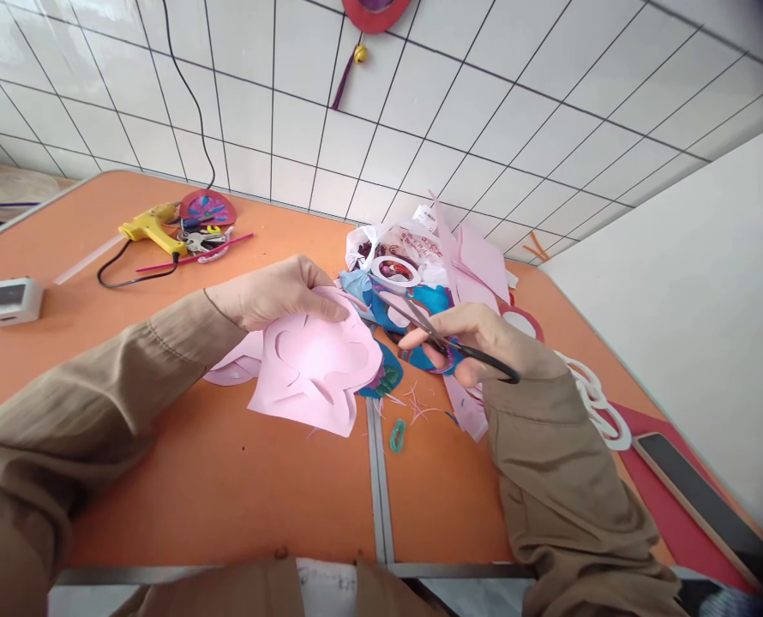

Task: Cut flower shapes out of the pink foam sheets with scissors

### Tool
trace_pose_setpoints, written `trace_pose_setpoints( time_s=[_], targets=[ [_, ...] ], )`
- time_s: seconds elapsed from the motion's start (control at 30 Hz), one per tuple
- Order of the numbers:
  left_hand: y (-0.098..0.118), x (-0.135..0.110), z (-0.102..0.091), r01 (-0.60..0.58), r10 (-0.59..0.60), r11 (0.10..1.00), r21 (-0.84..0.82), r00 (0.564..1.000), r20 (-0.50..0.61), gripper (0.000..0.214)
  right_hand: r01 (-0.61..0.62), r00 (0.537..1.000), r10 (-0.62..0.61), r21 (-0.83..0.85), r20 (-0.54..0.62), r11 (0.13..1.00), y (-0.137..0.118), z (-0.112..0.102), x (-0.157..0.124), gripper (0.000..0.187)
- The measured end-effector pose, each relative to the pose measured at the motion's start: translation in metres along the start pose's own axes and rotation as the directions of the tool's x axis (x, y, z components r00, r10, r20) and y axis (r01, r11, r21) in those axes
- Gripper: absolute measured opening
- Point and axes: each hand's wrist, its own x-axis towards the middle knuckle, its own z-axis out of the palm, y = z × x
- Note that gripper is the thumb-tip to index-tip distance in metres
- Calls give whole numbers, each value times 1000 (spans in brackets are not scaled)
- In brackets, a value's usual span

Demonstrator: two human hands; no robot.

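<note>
My left hand (285,296) pinches the upper edge of a pink paper sheet (317,351) that has curved cuts and hangs above the orange table. In my right hand (484,338) is a pair of black-handled scissors (429,326). Their blades point up and left, apart from the paper's right edge. Below the sheet, a blue and green paper piece (387,373) is partly covered. Thin pink paper scraps (413,407) lie on the table beneath my right hand, near a small teal clip-like loop (397,435).
A yellow glue gun (153,230), keys (205,242) and a white box (9,302) lie left. Behind my hands are a plastic bag (413,244) and folded pink sheets (477,266). White paper rings (591,394) and a phone-like dark slab (696,493) sit at right, near a white panel (690,248).
</note>
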Motion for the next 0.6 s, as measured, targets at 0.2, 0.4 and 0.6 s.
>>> trace_pose_setpoints(
  time_s=[0.2,0.4,0.6],
  targets=[
    [10,-8,-7,-43,51,992,115,996,-70,12,-112,991,127,-257,40,960,0,-6,2,68],
    [11,-10,-12,-82,98,971,224,993,-61,15,-198,980,199,-299,-25,933,-8,8,8,72],
    [13,-8,-7,-81,111,925,371,992,-59,18,-207,975,221,-351,0,913,-7,16,12,69]
  ],
)
